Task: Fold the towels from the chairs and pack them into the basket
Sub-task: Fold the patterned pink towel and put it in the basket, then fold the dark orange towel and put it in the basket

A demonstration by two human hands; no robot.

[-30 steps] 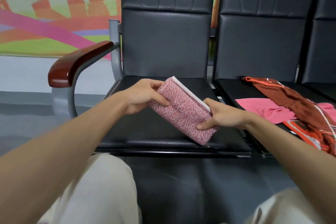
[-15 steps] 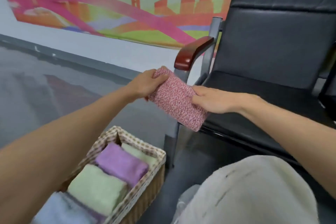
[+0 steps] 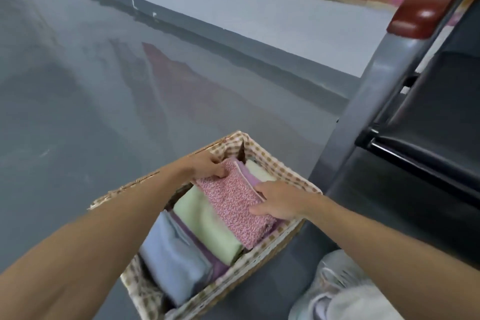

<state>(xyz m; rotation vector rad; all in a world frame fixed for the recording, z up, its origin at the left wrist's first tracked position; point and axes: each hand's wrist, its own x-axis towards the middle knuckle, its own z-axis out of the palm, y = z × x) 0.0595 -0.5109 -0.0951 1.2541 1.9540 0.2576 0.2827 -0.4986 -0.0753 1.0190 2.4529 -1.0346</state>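
in the basket (image 3: 283, 167), left hand (image 3: 205, 166) and right hand (image 3: 279, 202) pinch the pink towel (image 3: 233, 208) at both ends. likely soft, light, quick to unfold.

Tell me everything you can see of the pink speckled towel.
The pink speckled towel is folded into a thick oblong of soft-looking cloth, pale trim along one edge. It sits slanted in the basket, over a green towel and a lilac towel. The left hand grips its far end, the right hand its right side.
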